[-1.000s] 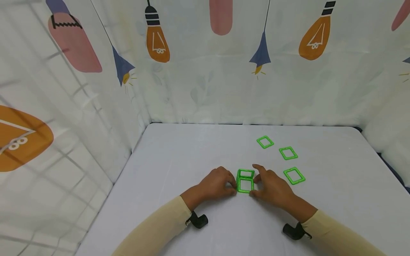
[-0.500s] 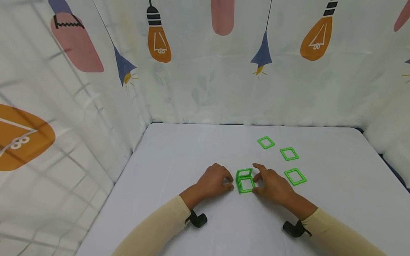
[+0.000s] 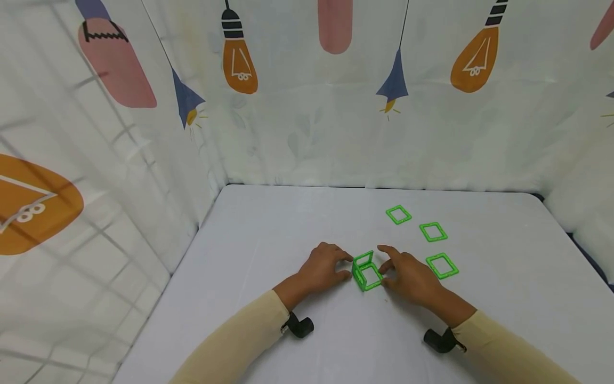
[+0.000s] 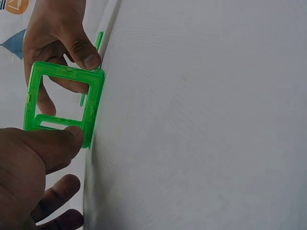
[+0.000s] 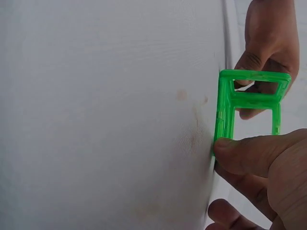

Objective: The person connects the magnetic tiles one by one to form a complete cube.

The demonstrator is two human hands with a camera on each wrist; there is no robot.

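Observation:
Three green square-frame magnetic tiles are joined in the head view: a base tile (image 3: 374, 287) flat on the table, a left wall tile (image 3: 357, 276) and a leaning back wall tile (image 3: 363, 256). My left hand (image 3: 324, 271) pinches the left wall tile; the left wrist view has its thumb (image 4: 72, 139) over the edge of the green frame (image 4: 92, 105). On the opposite side, my right hand (image 3: 411, 278) grips the base tile's right edge, index finger raised. In the right wrist view, the right thumb (image 5: 244, 152) presses the joined frames (image 5: 224, 103); other fingertips are partly hidden.
Lying flat to the right are three loose green tiles: a far one (image 3: 405, 211), a middle one (image 3: 438, 239) and a near one (image 3: 450, 275). The white table (image 3: 278, 229) ends at a patterned curtain (image 3: 307, 128) behind and on the left.
My left hand drew off the tiles, then came back to the left wall. The joined tiles have turned and the back wall tile now stands at a different slant. My right hand has barely moved.

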